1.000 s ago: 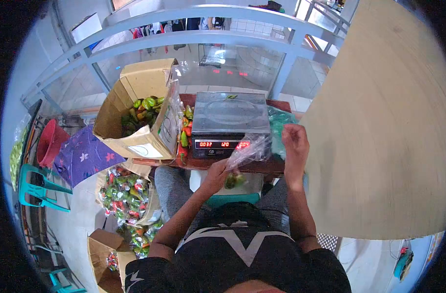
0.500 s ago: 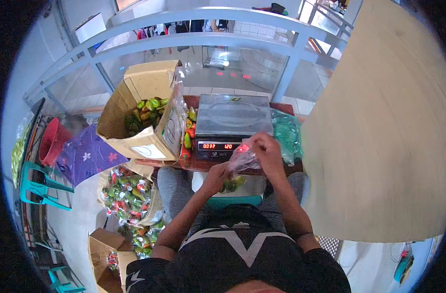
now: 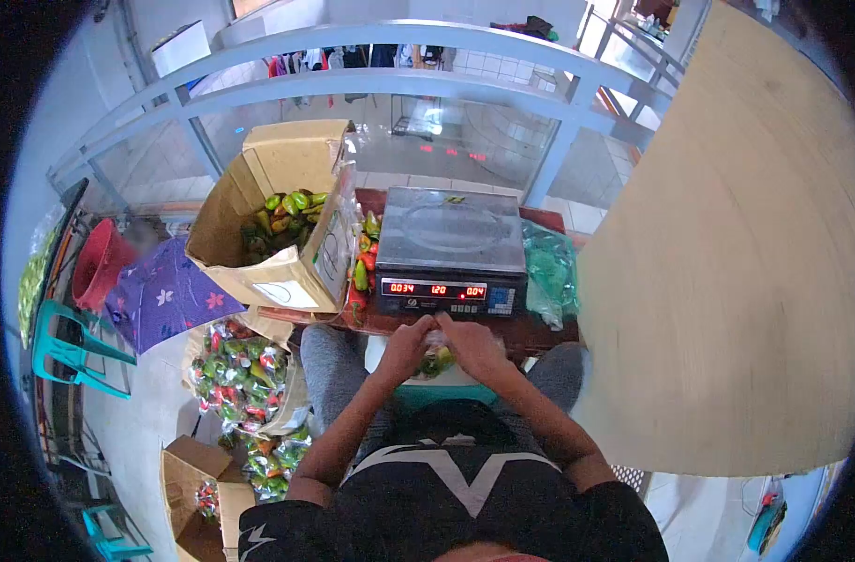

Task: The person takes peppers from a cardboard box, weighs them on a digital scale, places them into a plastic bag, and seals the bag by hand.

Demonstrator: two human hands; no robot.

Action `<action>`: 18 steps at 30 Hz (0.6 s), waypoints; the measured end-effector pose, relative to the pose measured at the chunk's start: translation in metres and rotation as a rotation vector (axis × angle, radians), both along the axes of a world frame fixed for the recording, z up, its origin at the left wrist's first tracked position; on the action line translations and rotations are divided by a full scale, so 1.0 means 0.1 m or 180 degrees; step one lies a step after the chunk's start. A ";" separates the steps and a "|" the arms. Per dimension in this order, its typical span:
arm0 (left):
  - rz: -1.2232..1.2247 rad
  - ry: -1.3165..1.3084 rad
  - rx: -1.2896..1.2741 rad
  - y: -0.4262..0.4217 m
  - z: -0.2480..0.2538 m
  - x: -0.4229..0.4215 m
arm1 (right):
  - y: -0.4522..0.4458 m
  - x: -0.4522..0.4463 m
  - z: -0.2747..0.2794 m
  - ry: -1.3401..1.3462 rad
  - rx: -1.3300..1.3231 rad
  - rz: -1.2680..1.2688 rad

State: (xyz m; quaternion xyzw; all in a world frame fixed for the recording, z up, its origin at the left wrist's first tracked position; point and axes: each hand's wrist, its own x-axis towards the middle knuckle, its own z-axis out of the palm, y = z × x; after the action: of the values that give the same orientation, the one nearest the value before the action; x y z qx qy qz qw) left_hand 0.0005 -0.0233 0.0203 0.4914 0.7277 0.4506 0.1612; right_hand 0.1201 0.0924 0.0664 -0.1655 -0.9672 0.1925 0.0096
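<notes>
My left hand (image 3: 409, 349) and my right hand (image 3: 471, 348) meet in front of the scale, fingers closed on the top of a clear plastic bag. Green peppers show in the bag (image 3: 434, 363), which hangs below my hands over my lap. Behind them the digital scale (image 3: 453, 245) stands on the red-brown table (image 3: 390, 323), its red display lit. A small green scrap lies on the scale's plate. Loose red and green peppers (image 3: 361, 272) lie between the scale and an open cardboard box (image 3: 259, 272) that holds more peppers.
Green plastic bags (image 3: 549, 272) lie right of the scale. On the floor at left are bagged peppers (image 3: 245, 375), another cardboard box (image 3: 189, 478), a teal chair (image 3: 67, 347) and a red basin (image 3: 104, 262). A large tan board (image 3: 727, 272) stands at right, a railing (image 3: 371, 84) beyond the table.
My right hand has come down and left from beside the scale to meet my left hand at the bag's top. The bag's raised plastic is now gathered between them.
</notes>
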 end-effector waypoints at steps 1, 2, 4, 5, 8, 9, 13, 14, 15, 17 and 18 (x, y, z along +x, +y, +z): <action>-0.0152 -0.0099 -0.0180 -0.02 0.03 -0.03 | 0.03 0.02 -0.01 -0.0240 -0.0550 -0.0221; -0.0331 -0.0205 -0.0373 -0.06 0.04 -0.07 | 0.04 0.04 0.03 -0.0193 -0.0523 -0.0154; -0.0713 0.0095 -0.0657 -0.08 0.06 -0.07 | 0.04 0.12 0.12 -0.0099 -0.0477 -0.0077; -0.0885 0.0512 -0.0727 -0.07 0.08 -0.07 | 0.05 0.14 0.15 -0.0070 -0.0582 -0.0061; -0.0835 0.1301 -0.0404 -0.04 -0.03 -0.01 | 0.08 0.17 0.16 0.0191 -0.0771 -0.0006; -0.0722 0.1494 -0.0216 -0.02 -0.10 -0.02 | 0.07 0.18 0.09 0.0400 -0.0761 -0.0022; -0.0614 0.1435 -0.0072 0.04 -0.29 -0.12 | 0.12 0.21 0.28 0.0166 -0.0711 -0.0296; -0.0518 0.1464 -0.0186 0.04 -0.29 -0.10 | 0.13 0.21 0.31 0.0206 -0.0209 -0.0176; -0.0430 0.1486 -0.0306 0.03 -0.28 -0.07 | 0.13 0.22 0.32 0.0238 0.0287 -0.0063; -0.0641 0.1521 -0.0713 0.04 -0.26 -0.06 | 0.11 0.25 0.33 0.0427 0.1327 0.0205; -0.0746 0.1544 -0.0919 0.04 -0.25 -0.07 | 0.08 0.24 0.32 0.0588 0.1877 0.0367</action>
State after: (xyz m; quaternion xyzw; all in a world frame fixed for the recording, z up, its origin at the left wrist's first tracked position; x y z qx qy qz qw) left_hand -0.0062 -0.0195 -0.0050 0.6373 0.7398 0.1904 0.1018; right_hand 0.1437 0.1007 0.0988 -0.0823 -0.9842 -0.0819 0.1340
